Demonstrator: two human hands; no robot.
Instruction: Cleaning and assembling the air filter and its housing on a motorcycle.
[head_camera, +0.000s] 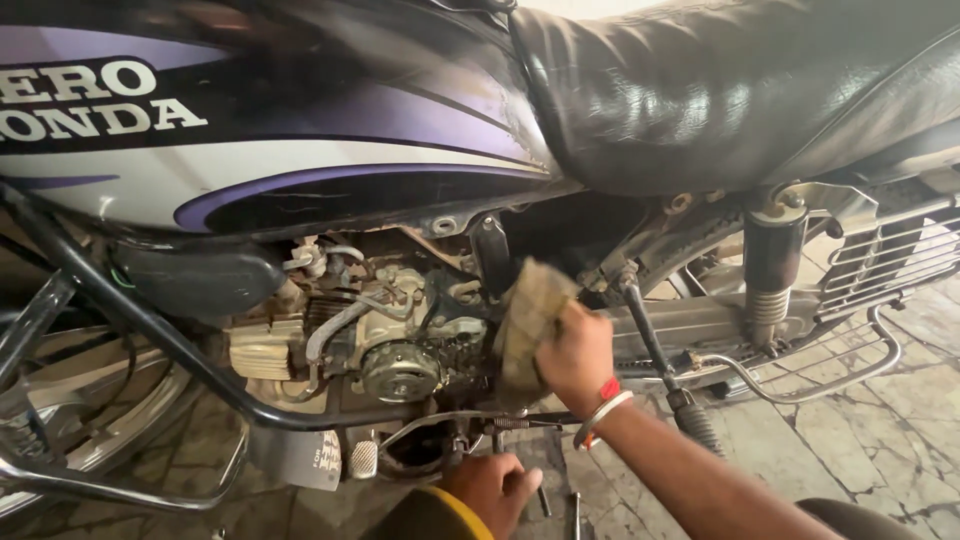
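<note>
A motorcycle stands side-on, with its side cover off and the engine (400, 350) exposed. My right hand (575, 355) grips a dirty tan rag (530, 315) and presses it against the engine's right side, just below the seat's front end. A red thread and a metal bangle circle that wrist. My left hand (495, 488), in a yellow-cuffed sleeve, rests low under the engine near the floor with its fingers curled. Whether it holds anything is hidden.
The purple, white and black fuel tank (300, 110) and black seat (720, 80) fill the top. A black crash bar (150, 330) runs across the left. The kick lever (660, 360), rear shock (770, 270) and chrome guard (880, 260) stand right. Small tools (545, 500) lie on the stone floor.
</note>
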